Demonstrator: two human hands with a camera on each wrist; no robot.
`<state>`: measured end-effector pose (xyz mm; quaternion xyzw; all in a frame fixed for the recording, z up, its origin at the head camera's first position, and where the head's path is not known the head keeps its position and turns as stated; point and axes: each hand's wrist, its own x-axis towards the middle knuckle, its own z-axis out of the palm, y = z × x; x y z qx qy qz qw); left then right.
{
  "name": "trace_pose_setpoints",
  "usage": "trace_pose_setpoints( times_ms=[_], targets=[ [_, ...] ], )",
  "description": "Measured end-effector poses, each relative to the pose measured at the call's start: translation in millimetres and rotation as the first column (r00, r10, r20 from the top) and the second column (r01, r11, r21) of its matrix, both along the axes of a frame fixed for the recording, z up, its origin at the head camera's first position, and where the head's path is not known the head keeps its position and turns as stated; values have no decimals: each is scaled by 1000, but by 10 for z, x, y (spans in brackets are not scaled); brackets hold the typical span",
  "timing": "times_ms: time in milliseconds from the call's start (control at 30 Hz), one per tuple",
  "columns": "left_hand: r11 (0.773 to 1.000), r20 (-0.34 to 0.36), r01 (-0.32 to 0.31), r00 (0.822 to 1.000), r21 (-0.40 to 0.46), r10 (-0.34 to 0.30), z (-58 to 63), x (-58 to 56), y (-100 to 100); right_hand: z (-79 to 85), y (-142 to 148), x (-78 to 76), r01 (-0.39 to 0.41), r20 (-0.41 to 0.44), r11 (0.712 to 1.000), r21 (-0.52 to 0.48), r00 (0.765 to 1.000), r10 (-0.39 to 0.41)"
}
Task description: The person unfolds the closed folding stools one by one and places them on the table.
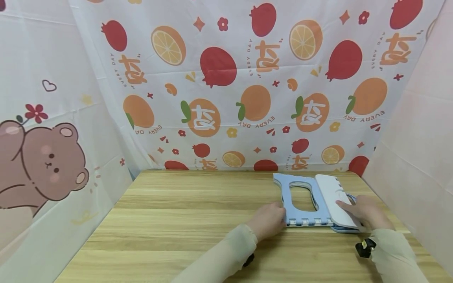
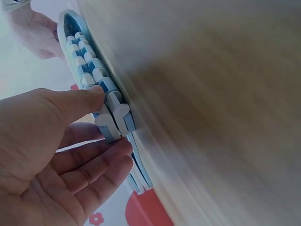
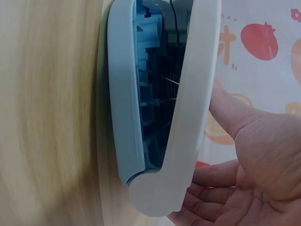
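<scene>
A light-blue and white folding step stool [image 1: 296, 215] lies collapsed, almost flat, at the right side of the table. My left hand [image 1: 267, 221] pinches its left edge; in the left wrist view the thumb presses by the white hinge knuckles [image 2: 88, 66], with fingers on the other side. The white panel [image 1: 334, 200] is held at its right edge by my right hand [image 1: 369, 214], thumb on top. In the right wrist view that panel stands tilted apart from the blue part [image 3: 123, 94], with a ribbed dark hollow between. Part of the right fingers is hidden behind the panel.
The stool rests on a wood-grain table [image 1: 177, 220]. A fruit-printed curtain [image 1: 219, 118] hangs behind its back edge, and pale cloth with a bear print [image 1: 56, 161] hangs at the left. Another pale curtain [image 1: 414, 145] borders the right side.
</scene>
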<state>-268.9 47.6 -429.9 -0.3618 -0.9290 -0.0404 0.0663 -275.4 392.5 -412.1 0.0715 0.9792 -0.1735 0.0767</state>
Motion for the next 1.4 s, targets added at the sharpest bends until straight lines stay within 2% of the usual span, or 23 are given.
trace_pose_setpoints(
  times_ms=[400,667,933,1167,1400],
  targets=[
    [1000,-12,24,1000,20,-23,-29,2,-221,14,-253,34,17,-1,999,-48,1000,-17],
    [999,11,16,1000,30,-16,-13,35,-395,-15,-404,8,23,-13,997,-68,1000,-24],
    [999,-13,14,1000,31,-13,15,92,-572,-46,-558,-5,-4,-46,996,-89,999,0],
    [999,8,-9,1000,44,9,-5,92,-738,-47,-723,11,-1,-47,990,-140,999,-5],
    [999,-9,-2,1000,40,3,27,128,-909,-95,-874,-14,-51,-109,991,-124,993,38]
  ],
)
